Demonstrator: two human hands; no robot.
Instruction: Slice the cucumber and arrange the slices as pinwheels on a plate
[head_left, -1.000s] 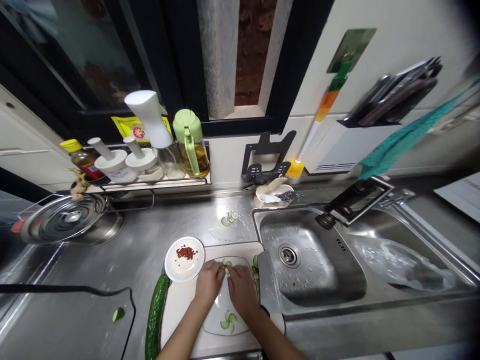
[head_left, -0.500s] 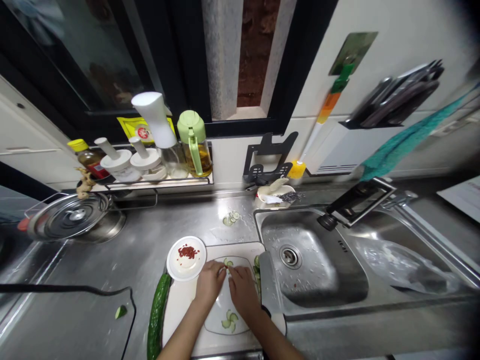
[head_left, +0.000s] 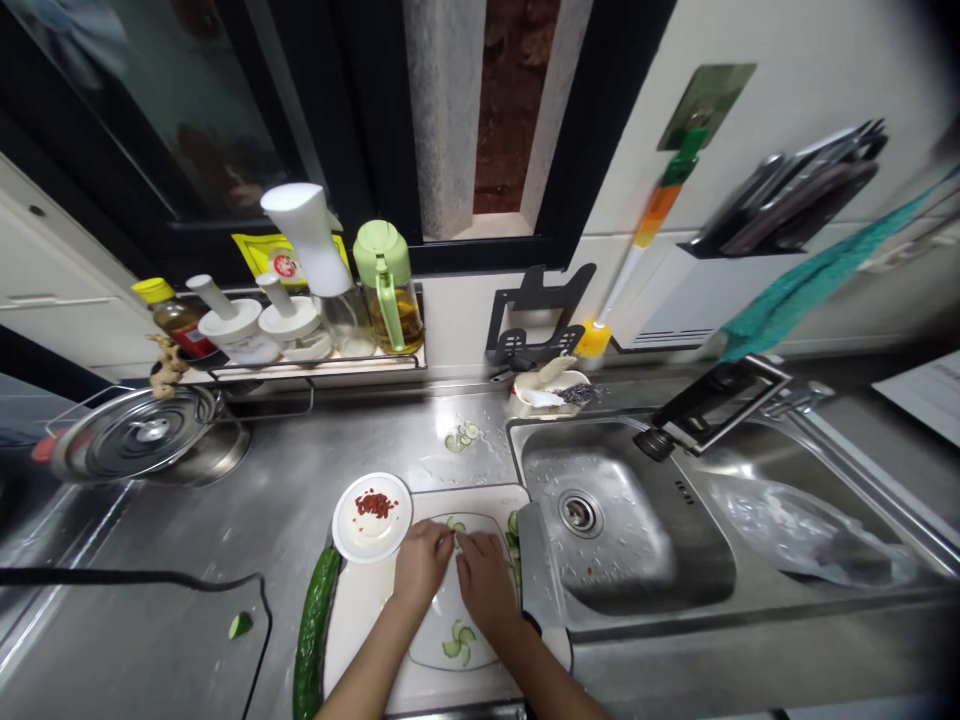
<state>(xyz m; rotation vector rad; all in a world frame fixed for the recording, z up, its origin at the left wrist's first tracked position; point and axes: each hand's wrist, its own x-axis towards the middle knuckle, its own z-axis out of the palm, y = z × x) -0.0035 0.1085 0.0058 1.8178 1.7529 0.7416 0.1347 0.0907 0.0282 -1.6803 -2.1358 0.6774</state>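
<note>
My left hand and my right hand nearly meet over the far part of a white plate. The left fingers pinch a tiny red piece. My right fingers are bent together beside it; what they hold, if anything, is too small to make out. Cucumber slices lie just beyond the fingertips, and more slices form a curved cluster near the plate's close edge. The plate rests on a cutting board. A small white dish with red berries stands at the board's far left corner.
A whole cucumber lies left of the board, a cucumber end farther left. A cleaver lies on the board's right edge beside more slices. The sink is to the right. Loose slices lie behind the board.
</note>
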